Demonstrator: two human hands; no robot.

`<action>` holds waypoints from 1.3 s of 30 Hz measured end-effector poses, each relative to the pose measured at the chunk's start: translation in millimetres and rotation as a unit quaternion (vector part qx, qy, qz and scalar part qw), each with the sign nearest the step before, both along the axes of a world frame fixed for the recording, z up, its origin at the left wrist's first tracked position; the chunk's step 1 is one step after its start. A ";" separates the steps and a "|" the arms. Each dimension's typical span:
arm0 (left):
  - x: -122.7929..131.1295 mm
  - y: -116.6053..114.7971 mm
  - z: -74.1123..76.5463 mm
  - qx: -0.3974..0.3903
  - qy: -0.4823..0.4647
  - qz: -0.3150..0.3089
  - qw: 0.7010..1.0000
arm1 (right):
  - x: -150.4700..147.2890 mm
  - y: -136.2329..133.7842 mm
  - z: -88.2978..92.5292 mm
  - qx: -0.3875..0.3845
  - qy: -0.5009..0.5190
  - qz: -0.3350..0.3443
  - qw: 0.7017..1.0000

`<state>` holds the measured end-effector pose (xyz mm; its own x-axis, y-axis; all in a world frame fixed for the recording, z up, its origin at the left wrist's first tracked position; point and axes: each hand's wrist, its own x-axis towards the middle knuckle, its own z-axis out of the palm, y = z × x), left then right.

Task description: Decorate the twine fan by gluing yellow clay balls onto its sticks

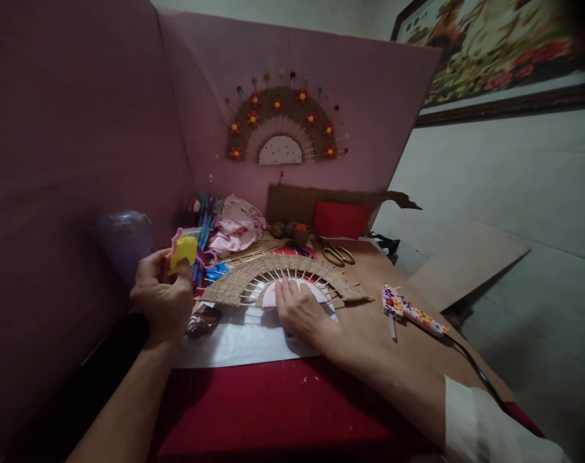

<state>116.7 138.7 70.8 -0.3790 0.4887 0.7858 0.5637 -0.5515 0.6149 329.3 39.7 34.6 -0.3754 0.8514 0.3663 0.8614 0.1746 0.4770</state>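
Note:
On the left, my left hand (164, 296) is closed around a small yellow and pink item (183, 252), held up off the table; its exact kind is unclear. My right hand (299, 312) lies with fingers extended on the pink half-round centre (269, 296) of a woven fan (229, 281). This fan is a half ring of twine woven over thin sticks, and it rests on white sheets (234, 344). Beside its left end is a dark brown bundle (203, 321), partly in a clear wrapper.
A similar fan with red flowers (244, 138) hangs on the pink backboard (369, 116). Gold-handled scissors (338, 256) and a flower-patterned glue gun (415, 313) with a cord lie right. Crumpled pink cloth (238, 225), thin sticks (258, 247) and a red sheet (340, 220) sit behind.

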 end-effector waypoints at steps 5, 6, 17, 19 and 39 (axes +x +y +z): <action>1.3 -3.1 2.6 -0.010 -0.019 -0.008 1.000 | -7.7 -6.5 7.8 0.035 -0.022 0.007 0.999; 1.9 -3.6 2.4 -0.010 -0.018 -0.008 1.000 | -10.0 -8.9 8.2 0.041 -0.022 0.006 0.999; 10.0 -4.8 -11.2 -0.014 0.100 -0.043 0.994 | -18.3 -29.9 -3.0 -0.024 0.101 0.086 0.991; 16.4 -8.4 -12.7 0.013 0.150 -0.075 0.986 | -15.2 -29.0 1.9 -0.044 0.240 0.103 0.964; 33.7 -6.1 -28.1 -0.119 0.219 -0.215 0.944 | 19.1 -6.1 2.0 -0.039 0.932 0.030 0.360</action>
